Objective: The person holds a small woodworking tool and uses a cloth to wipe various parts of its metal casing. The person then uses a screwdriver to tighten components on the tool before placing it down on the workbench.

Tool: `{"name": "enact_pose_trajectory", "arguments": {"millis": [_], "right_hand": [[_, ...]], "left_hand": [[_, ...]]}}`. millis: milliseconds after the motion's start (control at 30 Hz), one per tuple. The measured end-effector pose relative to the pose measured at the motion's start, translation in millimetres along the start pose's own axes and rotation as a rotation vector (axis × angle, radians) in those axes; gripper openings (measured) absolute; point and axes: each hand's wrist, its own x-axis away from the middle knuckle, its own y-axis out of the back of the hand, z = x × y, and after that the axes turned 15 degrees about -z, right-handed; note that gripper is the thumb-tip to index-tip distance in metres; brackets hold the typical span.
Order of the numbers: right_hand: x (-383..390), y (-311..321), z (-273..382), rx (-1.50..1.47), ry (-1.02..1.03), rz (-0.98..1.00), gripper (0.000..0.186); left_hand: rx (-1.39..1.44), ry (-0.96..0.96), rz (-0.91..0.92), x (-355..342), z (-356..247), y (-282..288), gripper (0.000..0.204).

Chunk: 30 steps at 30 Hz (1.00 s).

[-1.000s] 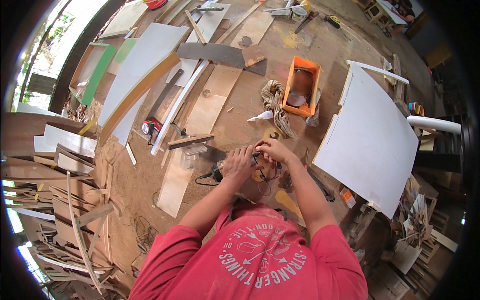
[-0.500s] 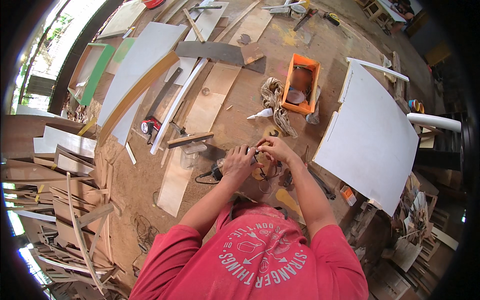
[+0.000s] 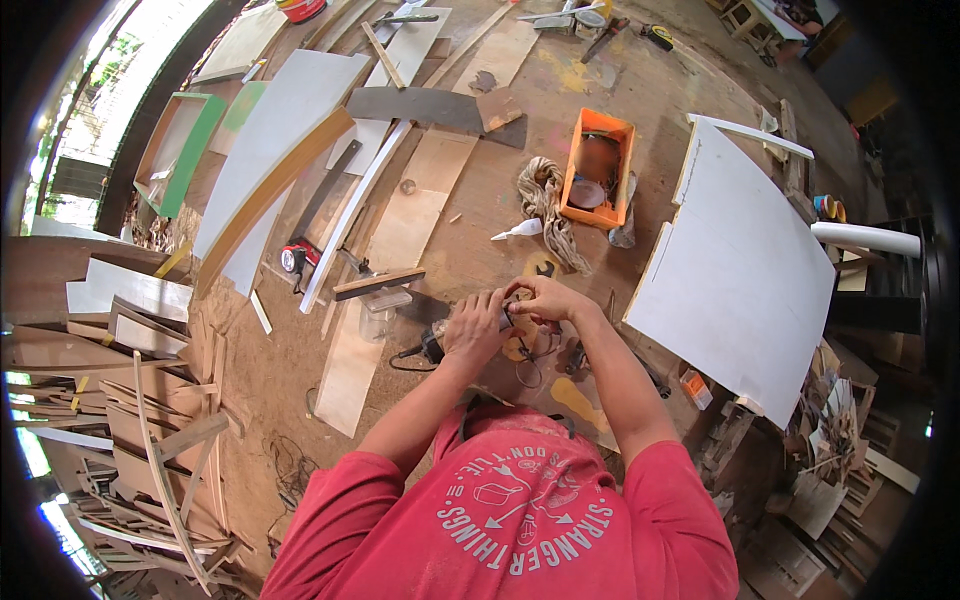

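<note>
My left hand (image 3: 473, 325) is closed, palm down, over a dark corded power tool (image 3: 433, 345) lying on the worktable. Most of the tool's body is hidden beneath it. Fingers bent into a pinch, my right hand (image 3: 545, 299) meets the left one's fingertips at the tool's right end. What it pinches is too small and covered to make out. A dark thin cord (image 3: 528, 368) loops below the right hand. Just beyond the hands lies an open-ended wrench (image 3: 545, 269). A sanding-block-like strip of wood and black (image 3: 380, 283) rests beyond the left hand.
An orange crate (image 3: 630, 150) stands ahead, beside a twisted rag (image 3: 545, 205) and a white nozzle bottle (image 3: 518, 230). A large white panel (image 3: 735, 270) lies to the right. Leftward are a curved wooden strip (image 3: 275, 190), a red tape measure (image 3: 297, 257) and stacked offcuts (image 3: 150, 420).
My right hand's fingers have shifted slightly left, closer against the left hand's fingertips. The left hand stays over the power tool. The whole view has shifted slightly.
</note>
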Motion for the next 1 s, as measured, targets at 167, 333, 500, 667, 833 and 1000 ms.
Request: {"name": "enact_pose_trajectory", "arguments": {"millis": [167,333,500,667,833,1000], "right_hand": [[-4,0,7,0.093,0.0,0.021,0.034],[-13,8,-23,-0.013,0.117,-0.012,0.03],[-9,9,-23,-0.085,0.056,0.012,0.029],[-4,10,-16,-0.017,0.072,0.028,0.039],[-1,5,2,0.072,0.069,0.014,0.042],[-4,2,-1,0.121,0.197,-0.013,0.038]], "left_hand": [[-0.023,-0.016,-0.021,3,4,0,0.085],[-0.021,-0.026,-0.021,0,-1,2,0.084],[-0.013,-0.037,-0.034,0,-1,1,0.082],[-0.025,-0.045,0.0,-3,-2,3,0.077],[-0.027,-0.034,-0.004,-1,-2,4,0.074],[-0.038,-0.034,-0.012,-2,-2,4,0.075]]}}
